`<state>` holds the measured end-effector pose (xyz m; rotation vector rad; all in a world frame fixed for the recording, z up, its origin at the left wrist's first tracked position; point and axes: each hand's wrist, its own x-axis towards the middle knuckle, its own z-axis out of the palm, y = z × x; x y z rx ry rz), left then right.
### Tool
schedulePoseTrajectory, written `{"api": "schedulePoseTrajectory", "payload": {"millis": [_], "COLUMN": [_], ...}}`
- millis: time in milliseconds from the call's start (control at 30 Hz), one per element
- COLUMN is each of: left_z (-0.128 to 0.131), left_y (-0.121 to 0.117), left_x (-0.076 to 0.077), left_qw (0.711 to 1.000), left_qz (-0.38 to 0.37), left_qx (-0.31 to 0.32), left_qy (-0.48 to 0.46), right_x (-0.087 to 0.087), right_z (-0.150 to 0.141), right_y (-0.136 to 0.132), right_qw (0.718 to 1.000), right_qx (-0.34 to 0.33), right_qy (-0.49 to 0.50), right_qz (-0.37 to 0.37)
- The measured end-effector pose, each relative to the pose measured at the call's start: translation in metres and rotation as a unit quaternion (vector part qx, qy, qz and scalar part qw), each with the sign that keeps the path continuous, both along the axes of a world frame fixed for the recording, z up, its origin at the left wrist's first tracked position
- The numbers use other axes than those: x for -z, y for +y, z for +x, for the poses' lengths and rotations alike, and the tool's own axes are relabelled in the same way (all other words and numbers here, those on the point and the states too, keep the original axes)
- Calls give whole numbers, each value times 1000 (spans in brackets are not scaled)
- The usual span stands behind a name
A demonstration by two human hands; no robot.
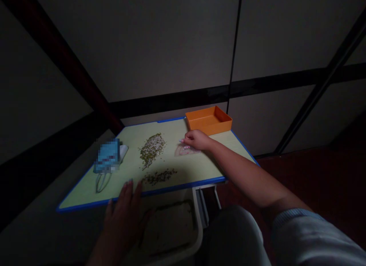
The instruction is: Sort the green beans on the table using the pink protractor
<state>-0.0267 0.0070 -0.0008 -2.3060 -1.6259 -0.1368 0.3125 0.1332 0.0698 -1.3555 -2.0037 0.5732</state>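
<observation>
Blue edging (187, 186) runs beneath the left hand (124, 203), fingers parted; space separates the right hand (199, 139), fingers curled together, from grains (151, 149).

Blue item (107, 154) was pixelated; R hand (198, 139) hid pt. of protractor (182, 151); dark grains (159, 177) were too sm. to ID.

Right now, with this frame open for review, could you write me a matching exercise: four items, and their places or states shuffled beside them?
1. Orange box
2. Dark pieces
3. Left hand
4. Right hand

A. Fingers curled in
B. Scattered loosely along the tabletop's near edge
C. At the tabletop's far side
D. Fingers extended

Pairs: 1-C, 2-B, 3-D, 4-A
</observation>
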Motion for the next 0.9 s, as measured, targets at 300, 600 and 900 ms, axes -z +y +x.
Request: {"api": "schedulePoseTrajectory", "payload": {"millis": [300,600,900], "left_z": [6,5,0], "left_y": [-2,0,3], "left_x": [-7,-1,12], "left_qw": [1000,999,996], "left_qz": [-5,29,65], "left_qx": [-1,21,48], "left_qy": [5,-35,-38], "right_x": [-1,-17,-16], "right_z": [13,25,-6], "right_y": [-3,-15,-37], "right_qw": [996,986,962], "right_qx": [65,24,-181], "right_qy": [58,125,-10], "right_qz": [-10,-110,-202]}}
